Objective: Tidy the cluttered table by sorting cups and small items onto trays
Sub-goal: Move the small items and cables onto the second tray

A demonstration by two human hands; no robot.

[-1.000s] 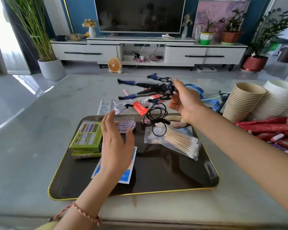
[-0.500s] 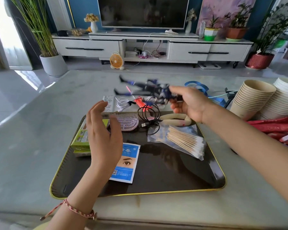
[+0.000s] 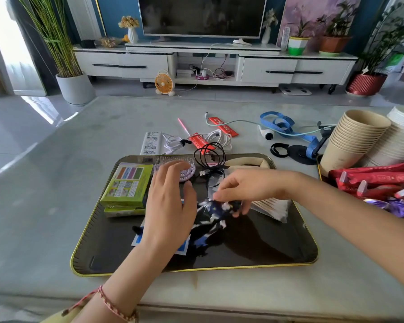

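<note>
The right hand grips the toy figure by its upper part, fingers curled round it, low over the middle of the black tray. The left hand is just beside it w/ fingers loose and spread, holding nothing. The two hands are near, but I cannot tell if the left one touches the figure.

Risks, as I judge: the figure has thin limbs that stick out, so on the way down it may push the bag of cotton swabs just right of it. It may also land on the blue sachet and slide, bec. the tray looks glossy. Set too far left, it would hit the green boxes.

Hard to see: the figure is blurred, so its pose, and whether it already rests on the tray, are unclear. The left hand covers most of the sachet and part of the hairbrush. The white cup stack is cut off at the right edge.
</note>
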